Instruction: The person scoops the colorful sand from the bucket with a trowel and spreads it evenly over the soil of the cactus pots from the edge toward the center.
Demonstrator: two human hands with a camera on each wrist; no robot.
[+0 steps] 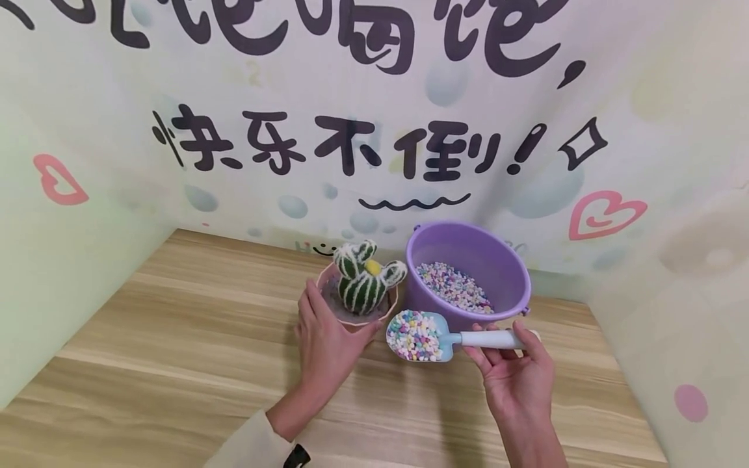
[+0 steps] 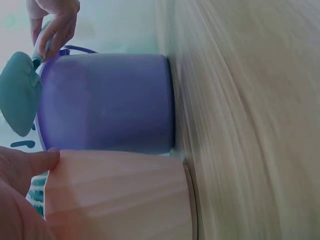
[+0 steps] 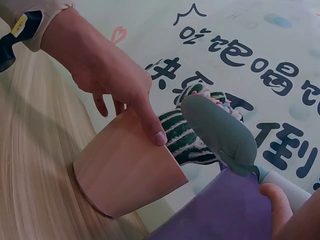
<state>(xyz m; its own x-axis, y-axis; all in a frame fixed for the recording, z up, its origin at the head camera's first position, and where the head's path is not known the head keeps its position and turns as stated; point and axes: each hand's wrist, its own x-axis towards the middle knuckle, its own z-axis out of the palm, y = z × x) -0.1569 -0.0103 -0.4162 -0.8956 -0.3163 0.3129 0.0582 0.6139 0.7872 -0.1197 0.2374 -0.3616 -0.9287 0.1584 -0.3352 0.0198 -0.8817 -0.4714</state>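
And here, the handle of a pale blue scoop (image 1: 453, 338) is grasped in the right hand (image 1: 521, 377), thumb on one side and fingers on the other. The scoop is held clear of the table (image 1: 175, 351), its bowl heaped with tiny coloured beads (image 1: 414, 336), pink, white, yellow, purple and teal all to be seen! It is kept just beside the pot (image 3: 127, 170), in front of the bucket (image 2: 105, 100).

Over to the left hand (image 1: 330, 344): the pot is gripped at its rim, thumb laid on the near side, fingers spread round the far left. The pink pot is stood upright on the table, filled with something greyish, and in it a striped green cactus (image 1: 363, 296) is set, topped off with a yellow flower (image 1: 372, 267).

To the right of the pot, close by, the purple bucket is placed, part filled with more beads (image 1: 453, 286). Behind it all, a pale backdrop (image 1: 328, 162) is covered in bold black lettering and pink hearts.
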